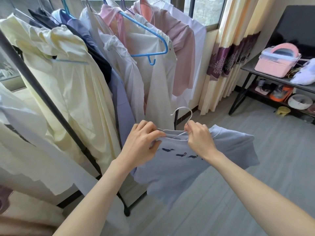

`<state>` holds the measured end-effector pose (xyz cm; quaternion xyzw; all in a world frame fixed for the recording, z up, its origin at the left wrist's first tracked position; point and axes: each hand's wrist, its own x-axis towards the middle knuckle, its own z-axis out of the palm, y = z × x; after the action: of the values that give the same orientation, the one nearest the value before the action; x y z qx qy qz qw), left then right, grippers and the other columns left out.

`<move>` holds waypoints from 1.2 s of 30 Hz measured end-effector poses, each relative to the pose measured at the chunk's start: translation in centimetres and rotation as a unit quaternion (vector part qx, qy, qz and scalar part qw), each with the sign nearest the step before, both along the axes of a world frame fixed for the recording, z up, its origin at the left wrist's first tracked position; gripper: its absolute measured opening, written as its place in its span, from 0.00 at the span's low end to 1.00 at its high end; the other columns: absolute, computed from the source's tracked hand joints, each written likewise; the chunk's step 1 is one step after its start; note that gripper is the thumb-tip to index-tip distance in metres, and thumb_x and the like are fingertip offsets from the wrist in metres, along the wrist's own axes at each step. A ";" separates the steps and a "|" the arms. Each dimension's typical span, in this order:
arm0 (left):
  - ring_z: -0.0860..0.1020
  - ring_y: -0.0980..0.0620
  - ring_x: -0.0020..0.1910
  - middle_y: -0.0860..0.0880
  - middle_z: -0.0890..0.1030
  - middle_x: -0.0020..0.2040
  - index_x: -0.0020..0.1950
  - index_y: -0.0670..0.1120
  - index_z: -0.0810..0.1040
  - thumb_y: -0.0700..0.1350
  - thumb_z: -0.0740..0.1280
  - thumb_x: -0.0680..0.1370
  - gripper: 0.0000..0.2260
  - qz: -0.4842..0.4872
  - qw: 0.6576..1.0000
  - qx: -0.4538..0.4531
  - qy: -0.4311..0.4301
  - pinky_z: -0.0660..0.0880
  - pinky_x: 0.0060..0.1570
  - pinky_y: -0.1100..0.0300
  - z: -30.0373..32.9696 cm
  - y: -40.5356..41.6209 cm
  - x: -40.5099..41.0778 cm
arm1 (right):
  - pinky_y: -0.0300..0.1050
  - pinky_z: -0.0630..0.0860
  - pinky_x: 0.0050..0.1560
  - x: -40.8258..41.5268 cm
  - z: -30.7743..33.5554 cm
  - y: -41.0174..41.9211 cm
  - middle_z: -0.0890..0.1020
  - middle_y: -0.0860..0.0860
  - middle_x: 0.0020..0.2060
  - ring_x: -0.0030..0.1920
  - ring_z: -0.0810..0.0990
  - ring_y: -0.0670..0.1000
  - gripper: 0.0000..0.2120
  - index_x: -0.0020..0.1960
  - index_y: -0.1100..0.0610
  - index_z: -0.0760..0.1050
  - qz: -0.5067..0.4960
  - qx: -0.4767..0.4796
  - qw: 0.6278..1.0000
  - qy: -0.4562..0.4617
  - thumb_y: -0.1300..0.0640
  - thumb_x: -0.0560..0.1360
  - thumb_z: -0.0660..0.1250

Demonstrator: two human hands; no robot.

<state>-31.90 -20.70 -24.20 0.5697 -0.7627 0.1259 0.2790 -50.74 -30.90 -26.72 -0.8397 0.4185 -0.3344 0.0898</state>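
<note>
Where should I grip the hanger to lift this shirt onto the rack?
Grip the hanger at its neck, just under the hook, from the right, where the right hand pinches it. The hook stands up free of the shirt collar, while the arms lie mostly inside the fabric. The left hand grips the collar's other side. That leaves the hook bare for the rack.

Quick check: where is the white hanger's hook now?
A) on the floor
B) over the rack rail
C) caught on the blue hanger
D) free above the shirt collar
D: the hook of the white hanger stands free above the light blue T-shirt; the right hand pinches its neck, and the left hand grips the collar.
</note>
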 end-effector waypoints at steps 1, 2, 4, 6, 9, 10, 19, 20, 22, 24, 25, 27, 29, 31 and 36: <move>0.69 0.50 0.53 0.49 0.74 0.52 0.59 0.51 0.75 0.46 0.67 0.72 0.15 -0.009 0.999 0.022 0.040 0.70 0.48 0.59 0.0 0.2 0.1 | 0.48 0.64 0.40 -0.2 -0.1 -0.1 0.78 0.57 0.31 0.34 0.74 0.61 0.10 0.39 0.63 0.72 -0.015 -0.003 1.000 -0.016 0.63 0.73 0.53; 0.68 0.50 0.59 0.49 0.71 0.59 0.64 0.52 0.71 0.48 0.67 0.72 0.20 -0.012 0.994 0.052 0.092 0.70 0.54 0.60 -0.2 0.4 0.4 | 0.50 0.65 0.41 -0.4 -0.1 -0.3 0.77 0.58 0.32 0.34 0.74 0.60 0.11 0.39 0.63 0.72 -0.031 -0.004 0.999 -0.034 0.62 0.74 0.53; 0.62 0.52 0.67 0.52 0.63 0.67 0.71 0.55 0.61 0.55 0.67 0.72 0.29 0.009 0.970 0.124 0.207 0.64 0.62 0.59 -1.0 1.0 1.4 | 0.51 0.65 0.44 -0.8 -0.1 -0.3 0.78 0.57 0.34 0.37 0.73 0.59 0.14 0.40 0.63 0.72 -0.059 0.015 0.995 -0.077 0.59 0.75 0.51; 0.58 0.54 0.69 0.55 0.58 0.70 0.74 0.57 0.53 0.60 0.68 0.69 0.37 0.063 0.936 0.205 0.280 0.60 0.66 0.57 -2.4 1.3 2.9 | 0.47 0.62 0.45 -1.2 0.0 -0.1 0.78 0.56 0.38 0.39 0.70 0.55 0.16 0.42 0.64 0.72 -0.085 0.057 0.988 -0.119 0.57 0.77 0.50; 0.59 0.50 0.70 0.50 0.58 0.72 0.75 0.53 0.52 0.58 0.71 0.69 0.41 0.121 0.925 0.248 0.259 0.62 0.67 0.55 -4.1 1.6 3.8 | 0.46 0.62 0.45 -1.5 0.0 0.2 0.76 0.55 0.38 0.41 0.69 0.54 0.14 0.45 0.65 0.71 -0.116 0.111 0.973 -0.165 0.59 0.80 0.50; 0.62 0.50 0.69 0.50 0.60 0.72 0.75 0.52 0.54 0.56 0.71 0.70 0.39 0.130 0.933 0.234 0.242 0.64 0.65 0.55 -4.4 1.5 3.7 | 0.46 0.63 0.44 -1.5 -0.1 0.3 0.75 0.53 0.36 0.40 0.70 0.54 0.14 0.44 0.64 0.71 -0.125 0.130 0.967 -0.178 0.60 0.81 0.51; 0.77 0.44 0.48 0.43 0.79 0.49 0.55 0.42 0.81 0.36 0.64 0.76 0.10 0.193 0.947 0.067 0.249 0.72 0.45 0.55 -3.6 -0.4 3.9 | 0.46 0.63 0.42 -2.3 -1.1 1.1 0.71 0.49 0.30 0.37 0.70 0.54 0.13 0.38 0.57 0.65 -0.148 0.206 0.959 -0.126 0.56 0.80 0.54; 0.76 0.42 0.48 0.42 0.79 0.49 0.55 0.40 0.80 0.35 0.63 0.76 0.10 0.208 0.943 0.048 0.255 0.71 0.44 0.55 -3.3 -0.6 4.2 | 0.47 0.63 0.44 -2.6 -1.4 0.9 0.73 0.50 0.32 0.39 0.71 0.56 0.11 0.40 0.57 0.65 -0.147 0.203 0.963 -0.101 0.57 0.81 0.54; 0.75 0.41 0.50 0.40 0.79 0.51 0.56 0.40 0.80 0.35 0.62 0.77 0.11 0.244 0.936 0.022 0.254 0.71 0.47 0.54 -2.7 -1.0 4.6 | 0.50 0.64 0.48 -3.1 -2.0 0.6 0.78 0.55 0.37 0.43 0.73 0.59 0.09 0.42 0.56 0.66 -0.157 0.202 0.964 -0.066 0.58 0.81 0.54; 0.75 0.40 0.52 0.40 0.79 0.52 0.56 0.40 0.79 0.37 0.61 0.77 0.11 0.281 0.927 0.004 0.247 0.72 0.49 0.50 -2.3 -1.1 5.0 | 0.50 0.64 0.49 -3.4 -2.1 0.5 0.78 0.55 0.40 0.43 0.71 0.57 0.09 0.42 0.56 0.67 -0.174 0.201 0.963 -0.054 0.58 0.81 0.54; 0.75 0.40 0.52 0.40 0.79 0.51 0.56 0.40 0.79 0.37 0.61 0.77 0.11 0.292 0.925 -0.006 0.244 0.72 0.48 0.49 -2.2 -1.2 5.0 | 0.50 0.65 0.49 -3.5 -2.0 0.4 0.77 0.55 0.39 0.42 0.70 0.56 0.10 0.42 0.57 0.67 -0.183 0.200 0.961 -0.055 0.57 0.81 0.53; 0.74 0.39 0.50 0.40 0.79 0.49 0.55 0.40 0.80 0.36 0.61 0.76 0.10 0.303 0.926 -0.020 0.226 0.73 0.46 0.48 -2.1 -1.1 4.8 | 0.51 0.66 0.49 -3.9 -1.6 -0.2 0.75 0.53 0.38 0.42 0.70 0.56 0.11 0.42 0.57 0.68 -0.210 0.196 0.954 -0.085 0.57 0.81 0.53; 0.74 0.39 0.49 0.40 0.79 0.47 0.54 0.41 0.80 0.36 0.62 0.76 0.10 0.310 0.929 -0.027 0.199 0.73 0.45 0.48 -2.1 -1.0 4.5 | 0.50 0.66 0.46 -4.5 -1.1 -1.1 0.75 0.53 0.37 0.43 0.71 0.56 0.12 0.43 0.59 0.69 -0.226 0.207 0.941 -0.147 0.56 0.81 0.53; 0.74 0.39 0.50 0.41 0.79 0.47 0.54 0.41 0.80 0.36 0.61 0.76 0.10 0.320 0.925 -0.032 0.203 0.73 0.46 0.48 -1.7 -1.0 4.4 | 0.46 0.64 0.41 -4.9 -0.7 -1.7 0.74 0.53 0.35 0.41 0.71 0.56 0.12 0.43 0.59 0.70 -0.196 0.255 0.931 -0.174 0.56 0.81 0.54; 0.74 0.40 0.48 0.40 0.76 0.46 0.53 0.40 0.80 0.34 0.63 0.75 0.10 0.315 0.927 -0.038 0.199 0.72 0.42 0.50 -1.2 -1.3 4.1 | 0.45 0.63 0.40 -3.9 -0.2 -1.8 0.71 0.49 0.31 0.37 0.70 0.52 0.11 0.42 0.58 0.69 -0.134 0.282 0.944 -0.103 0.56 0.81 0.53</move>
<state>-27.76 -22.02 -25.38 0.7829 -0.4674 0.1209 0.3924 -54.66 -32.70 -26.91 -0.6771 0.5927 -0.2960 0.3203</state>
